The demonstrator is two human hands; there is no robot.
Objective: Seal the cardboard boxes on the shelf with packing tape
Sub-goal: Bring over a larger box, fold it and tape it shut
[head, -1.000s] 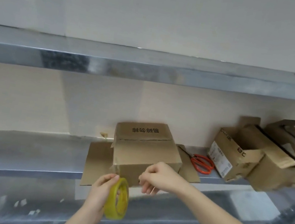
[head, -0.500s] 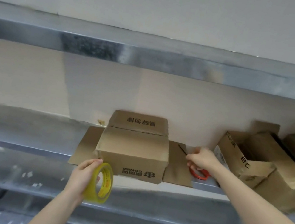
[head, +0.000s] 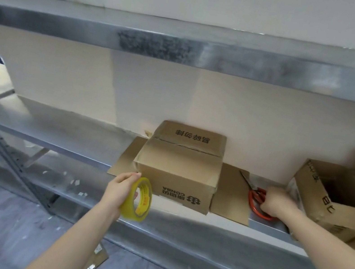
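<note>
Brown cardboard box [head: 179, 170] sits on the metal shelf [head: 65, 133] with its top flaps folded down. By the box's front left corner, the left hand [head: 120, 192] curls its fingers round the yellow tape roll [head: 140, 200]. Right of the box, the right hand [head: 278, 203] curls its fingers over the red scissors [head: 257, 198] and hides part of the handles. Further right of the box, an open box [head: 335, 202] is cut off at the edge.
</note>
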